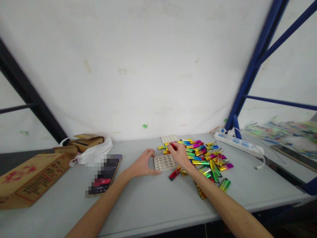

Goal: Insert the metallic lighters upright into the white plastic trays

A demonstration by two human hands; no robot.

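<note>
A cream tray with rows of round holes [163, 163] lies flat on the table in front of me. My left hand [143, 164] grips its left end, thumb at the near edge and fingers at the far edge. Over the tray's right part, my right hand [179, 154] pinches a red lighter [172, 146] that is mostly hidden by the fingers. A loose pile of shiny, many-coloured lighters [205, 162] spreads to the right of the tray and under my right forearm. One red lighter [175, 174] lies close to the tray's near right corner.
A second cream tray [170, 138] sits against the wall. To the left are a phone [106, 175], a white plastic bag [95, 152] and cardboard boxes [34, 177]. A white power strip [239, 143] with cables stands at the back right, near a blue metal frame [250, 69].
</note>
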